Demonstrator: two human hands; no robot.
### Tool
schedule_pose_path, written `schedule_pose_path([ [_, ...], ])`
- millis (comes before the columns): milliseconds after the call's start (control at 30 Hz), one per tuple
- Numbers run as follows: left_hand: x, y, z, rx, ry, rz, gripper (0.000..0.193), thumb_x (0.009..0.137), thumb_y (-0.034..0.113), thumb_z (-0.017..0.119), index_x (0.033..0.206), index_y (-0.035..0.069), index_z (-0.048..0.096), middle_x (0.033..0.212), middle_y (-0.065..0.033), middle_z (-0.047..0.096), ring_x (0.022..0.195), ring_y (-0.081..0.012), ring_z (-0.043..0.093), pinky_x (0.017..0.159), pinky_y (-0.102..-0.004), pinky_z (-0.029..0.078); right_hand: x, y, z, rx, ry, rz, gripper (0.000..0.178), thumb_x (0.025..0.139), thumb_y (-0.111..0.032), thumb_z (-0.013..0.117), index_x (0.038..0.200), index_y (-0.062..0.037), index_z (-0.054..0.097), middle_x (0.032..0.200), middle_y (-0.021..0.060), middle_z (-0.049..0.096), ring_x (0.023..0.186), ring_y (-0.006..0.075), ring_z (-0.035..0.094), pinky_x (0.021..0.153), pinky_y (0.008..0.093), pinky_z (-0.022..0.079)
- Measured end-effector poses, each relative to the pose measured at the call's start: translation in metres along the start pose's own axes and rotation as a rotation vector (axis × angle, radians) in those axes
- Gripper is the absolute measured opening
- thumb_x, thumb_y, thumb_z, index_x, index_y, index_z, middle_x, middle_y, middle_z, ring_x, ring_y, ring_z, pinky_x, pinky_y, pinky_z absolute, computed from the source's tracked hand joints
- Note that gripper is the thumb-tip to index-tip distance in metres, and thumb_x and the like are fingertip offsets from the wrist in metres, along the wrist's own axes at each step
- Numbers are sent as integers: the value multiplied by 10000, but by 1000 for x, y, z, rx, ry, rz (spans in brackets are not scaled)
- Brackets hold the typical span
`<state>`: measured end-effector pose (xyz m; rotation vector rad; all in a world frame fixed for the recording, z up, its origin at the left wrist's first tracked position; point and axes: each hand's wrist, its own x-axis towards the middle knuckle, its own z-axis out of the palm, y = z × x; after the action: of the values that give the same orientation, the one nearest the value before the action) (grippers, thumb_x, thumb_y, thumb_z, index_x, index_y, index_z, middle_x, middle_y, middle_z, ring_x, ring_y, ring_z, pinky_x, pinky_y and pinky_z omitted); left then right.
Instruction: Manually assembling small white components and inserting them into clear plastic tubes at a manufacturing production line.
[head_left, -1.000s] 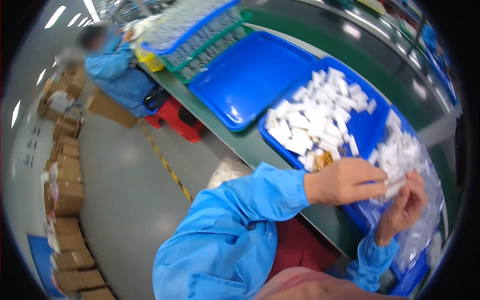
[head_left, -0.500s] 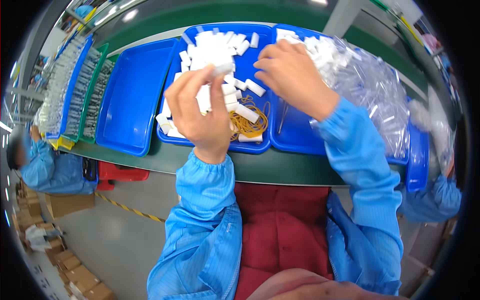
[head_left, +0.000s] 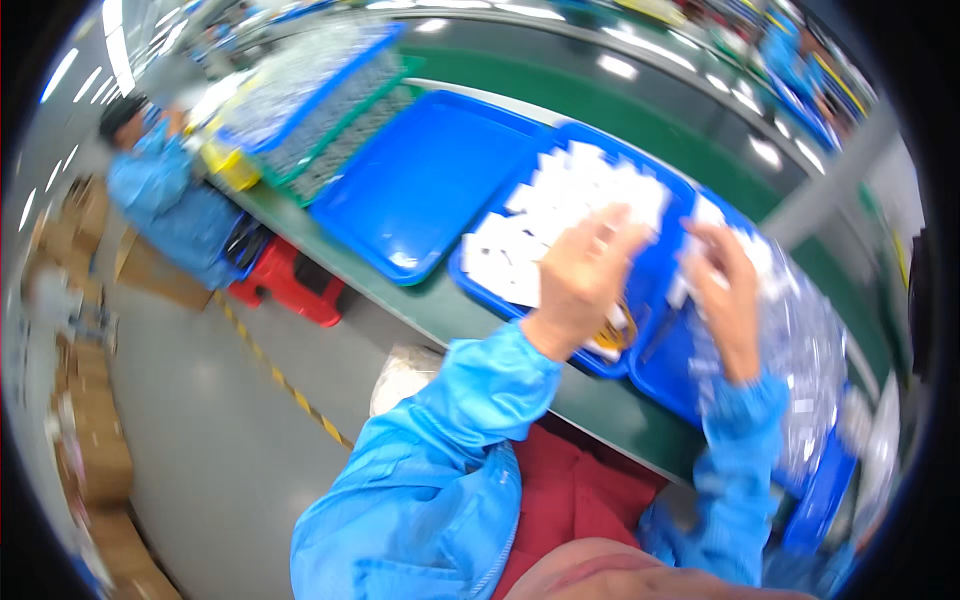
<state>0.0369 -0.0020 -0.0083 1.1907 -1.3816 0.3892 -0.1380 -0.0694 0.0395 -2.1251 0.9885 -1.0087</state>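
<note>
My left hand (head_left: 585,280) is over a blue tray (head_left: 478,290) heaped with small white blocks (head_left: 535,205). Its fingers are bent and smeared by motion, so whether a block is between them does not show. To its right, my right hand (head_left: 728,290) hovers near the border with the neighbouring blue tray (head_left: 662,375). The fingers there are curled but apart, blurred, with nothing visible in them. Tan rubber bands (head_left: 622,325) lie in the near corner of the block tray, partly behind my left hand.
Left of the blocks stands a bare blue tray (head_left: 410,185), then stacked blue and green trays (head_left: 320,100) of small parts. Clear plastic bags (head_left: 790,350) cover the right side. A co-worker (head_left: 165,190) sits far left near a red stool (head_left: 290,280). Cartons (head_left: 95,430) line the floor.
The view has swung left and tilted, so the trays appear farther right. My left hand, earlier pinching a white block, is now blurred. My right hand has turned with its fingers upward.
</note>
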Motion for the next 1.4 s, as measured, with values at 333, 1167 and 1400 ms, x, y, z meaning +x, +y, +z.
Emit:
schedule_pose_path([
  [333, 7, 16, 12, -155, -273, 266, 366, 693, 35, 636, 1047, 71, 717, 1106, -150, 673, 831, -299, 668, 699, -377, 542, -48, 26, -51, 665, 384, 146, 389, 993, -200, 550, 1334, -20, 496, 1211, 117, 612, 1141, 193, 569, 977, 371, 445],
  [1167, 13, 60, 41, -336, -616, 592, 434, 652, -6, 741, 1069, 112, 725, 1155, -100, 661, 811, -184, 610, 598, -275, 465, -61, 38, -76, 761, 335, 131, 232, 953, -124, 632, 1155, -20, 586, 1048, 123, 688, 1037, 169, 657, 888, 285, 515],
  [1400, 14, 57, 43, -323, -605, 637, 421, 663, 3, 746, 1069, 112, 720, 1141, -104, 656, 807, -192, 605, 605, -285, 463, -62, 42, -77, 698, 288, 66, 190, 930, -110, 661, 1094, -23, 619, 1031, 90, 682, 1002, 161, 662, 874, 280, 515],
])
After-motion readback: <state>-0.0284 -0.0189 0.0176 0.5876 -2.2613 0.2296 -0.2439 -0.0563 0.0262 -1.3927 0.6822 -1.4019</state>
